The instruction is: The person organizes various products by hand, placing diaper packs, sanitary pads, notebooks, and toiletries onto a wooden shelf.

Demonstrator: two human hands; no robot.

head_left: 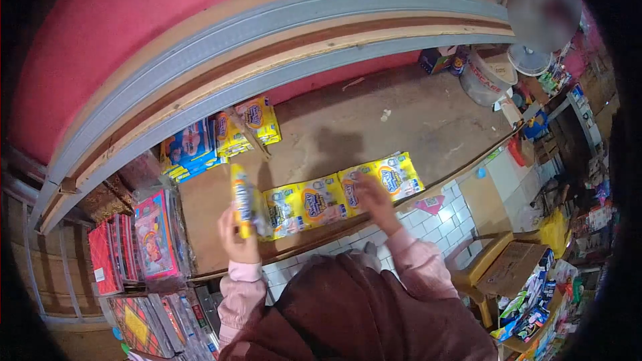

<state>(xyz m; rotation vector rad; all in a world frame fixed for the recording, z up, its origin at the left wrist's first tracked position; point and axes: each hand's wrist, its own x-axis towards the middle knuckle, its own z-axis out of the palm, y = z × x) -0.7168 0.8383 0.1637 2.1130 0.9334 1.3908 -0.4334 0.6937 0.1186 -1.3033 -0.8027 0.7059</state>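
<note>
A row of yellow diaper packets point(321, 200) with purple-and-white lettering lies flat along the front of the brown shelf top. At its left end, my left hand point(237, 237) grips a yellow diaper packet point(243, 190), which stands up nearly edge-on with its fingers wrapped around the lower part. My right hand point(376, 202) rests over the right half of the row, fingers stretched out and slightly blurred, covering part of one packet. Behind the held packet are a stack of yellow packets point(261, 117) and some blue packets point(190, 144).
A thin wooden stick point(247, 134) leans across the yellow stack. Wrapped books point(157, 234) stand at the left. A clear tub point(485, 80) sits at the far right of the shelf top. Grey metal beams point(281, 30) cross above, and a cardboard box point(515, 267) holds goods at lower right.
</note>
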